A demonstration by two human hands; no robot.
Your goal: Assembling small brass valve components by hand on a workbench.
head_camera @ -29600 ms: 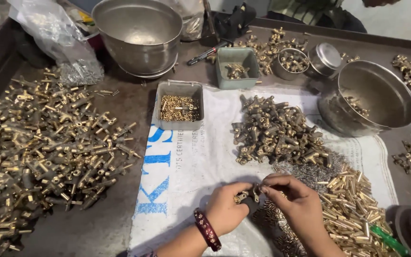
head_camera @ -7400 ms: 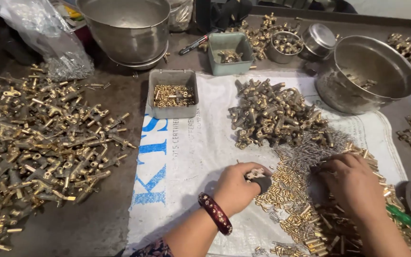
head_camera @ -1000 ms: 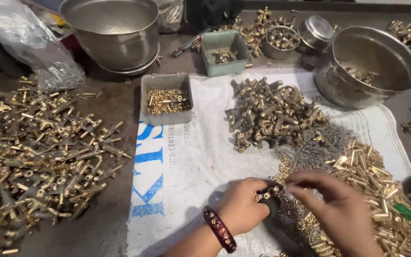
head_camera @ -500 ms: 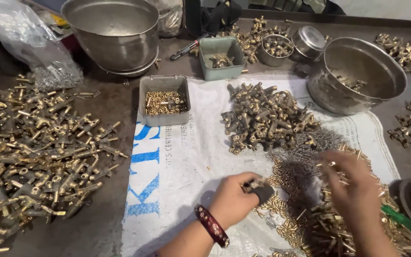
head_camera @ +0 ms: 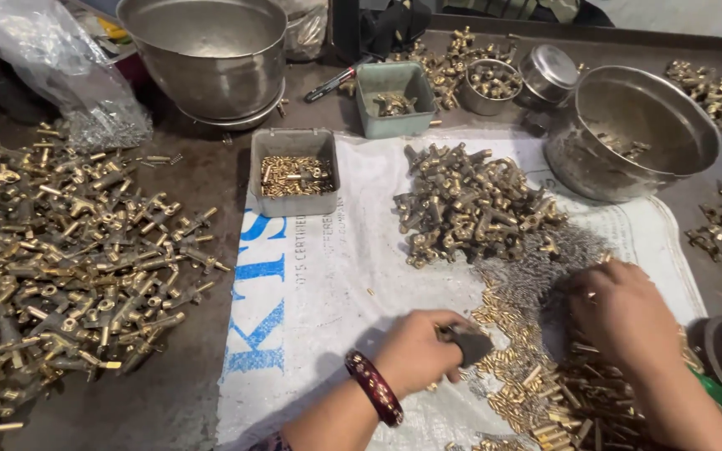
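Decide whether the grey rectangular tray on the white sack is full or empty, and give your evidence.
Partly full: the grey tray holds a shallow layer of small brass pieces, well below its rim.

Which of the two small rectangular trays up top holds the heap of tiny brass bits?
The grey tray on the white sack's corner, brass bits covering its floor. The green tray behind holds only a few darker fittings.

A dark brown surface [head_camera: 202,200] fills nearly the whole view, worn and dull, with soft even light from above and faint shadows. A white woven sack [head_camera: 353,276] with blue print lies flat across its middle as a mat. Along the far edge runs a dark raised rim [head_camera: 628,29], with a pale strip of wall or floor [head_camera: 695,12] behind it.
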